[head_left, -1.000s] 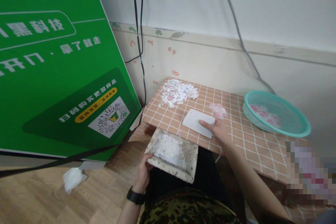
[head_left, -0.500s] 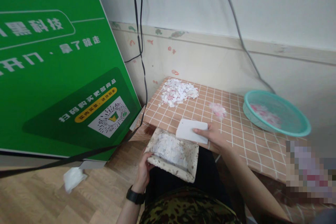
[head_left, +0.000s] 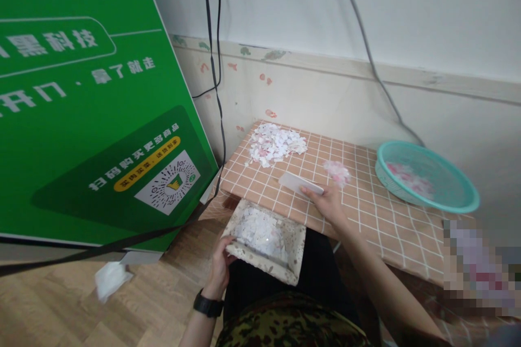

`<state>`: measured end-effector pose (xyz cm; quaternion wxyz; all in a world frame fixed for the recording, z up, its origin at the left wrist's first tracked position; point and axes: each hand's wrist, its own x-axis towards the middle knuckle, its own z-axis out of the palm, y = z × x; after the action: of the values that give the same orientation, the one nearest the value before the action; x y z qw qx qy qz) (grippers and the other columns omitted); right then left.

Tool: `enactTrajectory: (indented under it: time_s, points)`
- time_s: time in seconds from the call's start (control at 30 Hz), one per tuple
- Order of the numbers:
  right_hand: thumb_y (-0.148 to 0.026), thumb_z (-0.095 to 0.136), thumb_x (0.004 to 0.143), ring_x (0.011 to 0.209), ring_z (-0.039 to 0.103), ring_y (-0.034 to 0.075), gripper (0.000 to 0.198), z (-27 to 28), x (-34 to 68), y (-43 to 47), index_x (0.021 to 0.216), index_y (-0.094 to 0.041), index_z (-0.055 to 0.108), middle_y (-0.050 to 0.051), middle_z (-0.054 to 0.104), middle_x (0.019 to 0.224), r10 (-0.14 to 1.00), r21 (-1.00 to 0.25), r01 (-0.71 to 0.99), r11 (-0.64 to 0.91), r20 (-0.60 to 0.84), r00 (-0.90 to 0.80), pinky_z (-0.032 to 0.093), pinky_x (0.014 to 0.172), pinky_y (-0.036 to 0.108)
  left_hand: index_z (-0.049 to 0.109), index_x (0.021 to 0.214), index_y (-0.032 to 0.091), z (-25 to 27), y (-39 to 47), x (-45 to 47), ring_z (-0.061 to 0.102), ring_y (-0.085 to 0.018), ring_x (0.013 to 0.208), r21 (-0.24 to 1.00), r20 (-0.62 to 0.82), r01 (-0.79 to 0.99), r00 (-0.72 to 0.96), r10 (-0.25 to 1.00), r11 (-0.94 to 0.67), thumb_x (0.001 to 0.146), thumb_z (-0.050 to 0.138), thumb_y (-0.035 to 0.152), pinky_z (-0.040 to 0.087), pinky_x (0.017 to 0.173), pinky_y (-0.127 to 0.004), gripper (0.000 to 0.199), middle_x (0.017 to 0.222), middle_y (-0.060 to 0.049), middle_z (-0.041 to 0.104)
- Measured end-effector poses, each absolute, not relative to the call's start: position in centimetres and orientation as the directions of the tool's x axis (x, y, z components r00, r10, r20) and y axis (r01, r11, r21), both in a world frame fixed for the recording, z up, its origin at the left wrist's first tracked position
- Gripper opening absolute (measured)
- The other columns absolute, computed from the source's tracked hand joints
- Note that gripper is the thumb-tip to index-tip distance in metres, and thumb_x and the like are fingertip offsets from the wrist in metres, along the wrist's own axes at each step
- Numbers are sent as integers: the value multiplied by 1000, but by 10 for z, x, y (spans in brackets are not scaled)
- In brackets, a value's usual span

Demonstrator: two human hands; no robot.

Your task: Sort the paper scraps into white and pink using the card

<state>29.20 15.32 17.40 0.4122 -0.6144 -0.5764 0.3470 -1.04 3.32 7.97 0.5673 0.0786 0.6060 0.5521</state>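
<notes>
Checked tablecloth [head_left: 362, 192] | right grip [head_left: 329, 203]: card [head_left: 292, 181], jutting leftward | left grip [head_left: 220, 261]: tray [head_left: 266, 268]

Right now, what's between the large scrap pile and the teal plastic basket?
Head view: a small pinkish scrap pile, on the grid-patterned tablecloth, between the large scrap pile and the teal plastic basket.

Place: indoors, seemingly a shop or vending corner; exact kind unclear
Green panel [head_left: 81, 124]: Chinese sales wording, scan-to-buy text, QR code [head_left: 166, 187]
Wall [head_left: 293, 16]: white above, cream below, stained with orange and green spots
Floor [head_left: 69, 303]: wood-look planks
Table [head_left: 394, 227]: brown, white-checked top
</notes>
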Motion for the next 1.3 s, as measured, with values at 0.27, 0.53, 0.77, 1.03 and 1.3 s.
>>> enactTrajectory:
  time_s: [0.27,0.53,0.77,1.03,1.3]
  points:
    - [-55,72,79,64,61,20,37,182,264,131,86,-19,81,4,74,76,979,-925,376,55,-25,-205,47,61,32,70,83,17,78,40,-18,64,-22,71,767,-578,-531,-329,746,360,62,76,39,49,58,-30,31,78,-2,70]
    - [-61,66,81,73,67,25,46,169,264,184,91,-18,81,5,76,79,985,-892,440,104,154,79,48,64,32,70,80,17,71,41,-20,62,-20,67,768,-581,-535,-350,735,352,60,77,38,48,57,-29,30,73,-1,68]
    - [-55,65,85,87,73,31,36,161,259,193,98,-25,82,5,80,95,979,-857,483,179,204,1,53,77,39,71,82,16,73,42,-20,63,-21,65,774,-577,-526,-354,736,354,62,76,39,49,58,-30,31,72,-1,67]
    - [-50,65,87,88,73,29,30,180,252,167,98,-28,82,4,80,98,970,-865,452,220,144,-198,54,77,39,74,102,15,73,41,-20,64,-20,68,783,-540,-535,-331,774,318,65,75,35,47,57,-28,41,80,-3,71]
    - [-53,69,84,58,58,17,35,196,260,131,78,-20,80,2,70,67,930,-892,421,165,-1,-367,43,54,28,71,81,16,67,37,-23,63,-20,65,743,-591,-574,-321,740,344,59,75,33,49,60,-31,28,71,0,68]
